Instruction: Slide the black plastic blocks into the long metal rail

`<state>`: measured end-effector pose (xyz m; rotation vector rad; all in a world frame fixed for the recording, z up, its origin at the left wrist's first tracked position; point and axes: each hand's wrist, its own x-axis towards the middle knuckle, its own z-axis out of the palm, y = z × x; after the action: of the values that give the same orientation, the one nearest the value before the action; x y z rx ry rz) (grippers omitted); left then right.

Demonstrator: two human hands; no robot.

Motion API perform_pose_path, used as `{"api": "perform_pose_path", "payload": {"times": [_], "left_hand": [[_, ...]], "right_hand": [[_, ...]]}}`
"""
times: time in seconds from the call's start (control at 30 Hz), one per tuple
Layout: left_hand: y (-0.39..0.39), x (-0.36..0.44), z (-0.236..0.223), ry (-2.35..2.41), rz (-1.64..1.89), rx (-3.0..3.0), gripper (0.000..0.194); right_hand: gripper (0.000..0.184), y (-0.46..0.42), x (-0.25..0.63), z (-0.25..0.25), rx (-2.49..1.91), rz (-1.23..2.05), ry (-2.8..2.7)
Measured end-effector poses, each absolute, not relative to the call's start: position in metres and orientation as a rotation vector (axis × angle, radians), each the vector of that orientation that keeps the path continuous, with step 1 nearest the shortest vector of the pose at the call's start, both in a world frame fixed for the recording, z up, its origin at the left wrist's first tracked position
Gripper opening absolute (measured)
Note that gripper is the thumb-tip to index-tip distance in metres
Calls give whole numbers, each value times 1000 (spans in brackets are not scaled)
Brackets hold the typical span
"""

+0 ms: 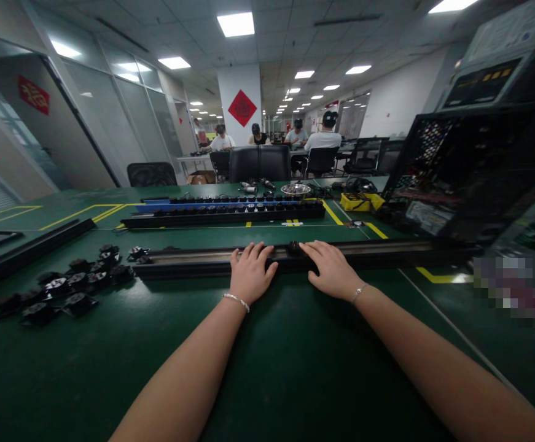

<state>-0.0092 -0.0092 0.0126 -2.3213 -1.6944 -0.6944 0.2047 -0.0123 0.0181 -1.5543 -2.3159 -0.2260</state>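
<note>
Two forearms cross the green tabletop [267, 374] to a long black channel [193, 263] with a metallic strip running along its inside. A small black component [293, 248] sits at the channel, between the hands. Pressure from one side only could tip that component or make it bind, I'd judge, since no fingers appear behind it. An uneven shove on the channel might also slide it leftward into the loose black modules [77, 282] — they cluster off its left end and spill toward its near side, one or two so close that contact is hard to rule out.

The left hand [251, 271] lies over the channel with fingers fanned and slightly bent, thumb well apart by the near wall; nothing shows clasped in it. The right hand [334, 267] has its fingers stretched toward the component, tips at its right edge, thumb spread near the channel's near side — whether they pinch it or merely press, I cannot tell.

Beyond the channel lies a second black channel [230, 216] lined with similar modules, then a blue channel [153, 205]. A yellow tray [362, 202] stands beyond its right half.
</note>
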Motion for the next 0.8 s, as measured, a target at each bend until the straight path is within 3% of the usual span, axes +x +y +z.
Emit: {"api": "perform_pose_path", "payload": {"times": [0.23,0.8], "left_hand": [[-16,-3,13,-1432,-629,-2499,39],[-17,3,11,-1481,-532,-2470,58]], "right_hand": [[65,-16,198,19,-1609,-227,-2281],[69,-18,183,20,-1708,-207,-2295]]}}
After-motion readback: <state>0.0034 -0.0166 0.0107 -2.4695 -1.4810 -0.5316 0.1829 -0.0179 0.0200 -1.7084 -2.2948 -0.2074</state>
